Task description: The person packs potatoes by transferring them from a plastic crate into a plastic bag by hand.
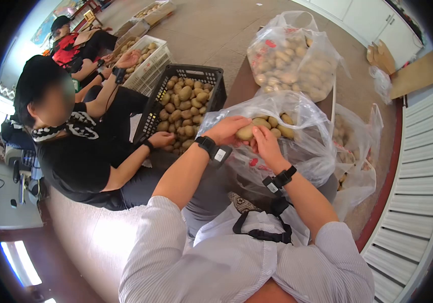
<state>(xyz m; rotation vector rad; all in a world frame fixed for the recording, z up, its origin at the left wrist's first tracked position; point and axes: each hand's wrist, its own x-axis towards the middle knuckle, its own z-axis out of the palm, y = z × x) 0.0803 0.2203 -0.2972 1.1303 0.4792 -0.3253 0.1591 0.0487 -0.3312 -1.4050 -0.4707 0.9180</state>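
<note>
Between my two hands is a pale brown potato [245, 133], held over the mouth of a clear plastic bag [307, 151]. My left hand [229, 130] wraps its far left side, fingers closed on it. From the near right side my right hand [266, 144] grips the same potato, thumb on top and fingers partly hidden beneath. Several more potatoes [286, 131] lie inside the open bag, just beyond my hands. The bag carries red print and sits in front of my lap.
A black crate [219, 86] full of potatoes stands left of the bag, with a co-worker's hand [162, 139] at its edge. Behind it is a white crate [163, 53]. A filled bag [297, 60] stands at the back, another [355, 136] on the right by the white radiator [403, 197].
</note>
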